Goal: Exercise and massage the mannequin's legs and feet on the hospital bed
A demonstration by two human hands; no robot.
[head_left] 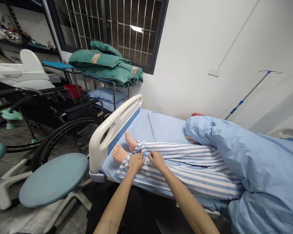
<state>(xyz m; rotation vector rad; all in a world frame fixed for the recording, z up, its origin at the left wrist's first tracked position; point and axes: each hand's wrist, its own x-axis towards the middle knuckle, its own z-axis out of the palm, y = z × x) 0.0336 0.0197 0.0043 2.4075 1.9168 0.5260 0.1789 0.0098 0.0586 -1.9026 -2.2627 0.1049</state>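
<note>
A figure in blue-and-white striped trousers [192, 175] lies on the bed's light-blue sheet [164, 125]. Two bare feet [119, 153] point toward the white footboard [97, 146]. Near the ankle of the closer leg, my left hand [136, 161] is closed over the trouser cloth, its back facing up. My right hand [157, 159] is curled into a fist against the same trousers, a short gap to the right of the left one; its fingertips are hidden. A light-blue quilt [217, 146] covers the upper body, and part of a hand [190, 139] peeks from under its edge.
A round teal stool [55, 178] and a black wheelchair [63, 117] stand left of the bed. Folded green bedding [107, 63] lies on a metal rack beneath the barred window [112, 26]. A drip pole [246, 94] rises behind the quilt.
</note>
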